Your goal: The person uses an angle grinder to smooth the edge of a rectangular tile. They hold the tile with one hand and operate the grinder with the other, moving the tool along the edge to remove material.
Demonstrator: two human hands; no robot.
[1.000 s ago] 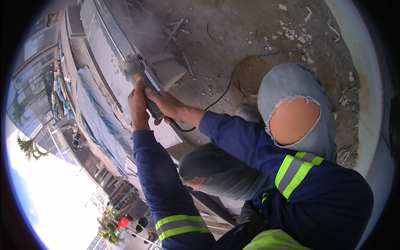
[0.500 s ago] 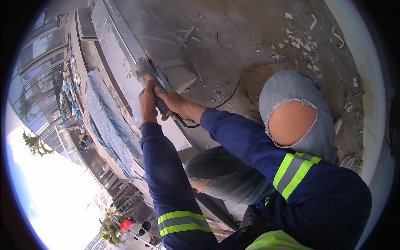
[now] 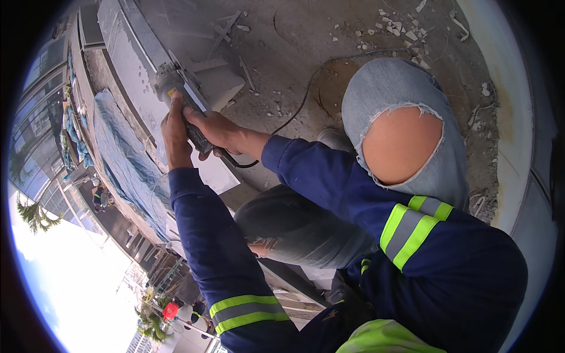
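Both my hands are closed around an angle grinder (image 3: 169, 81) with a grey metal head and a dark body. My left hand (image 3: 175, 130) grips it just behind the head, on the left side. My right hand (image 3: 219, 129) wraps the body from the right, and a black cord (image 3: 244, 165) leaves its rear end. The grinder's head lies against the long edge of a pale slab (image 3: 132, 67). Its disc is mostly hidden, so contact is hard to make out. Hazy dust hangs over the slab's far end.
White rubble (image 3: 397, 28) and broken strips (image 3: 225, 28) lie on the dusty floor (image 3: 288, 65). The cord runs across it past my bent knee (image 3: 403, 144). A blue tarp (image 3: 126, 159) covers the area left of the slab. Other people (image 3: 101, 196) are in the distance. A pale wall (image 3: 512, 147) curves along the right.
The whole view has shifted, so the grinder, hands and slab appear farther left and slightly higher. Both hands keep their hold on the grinder.
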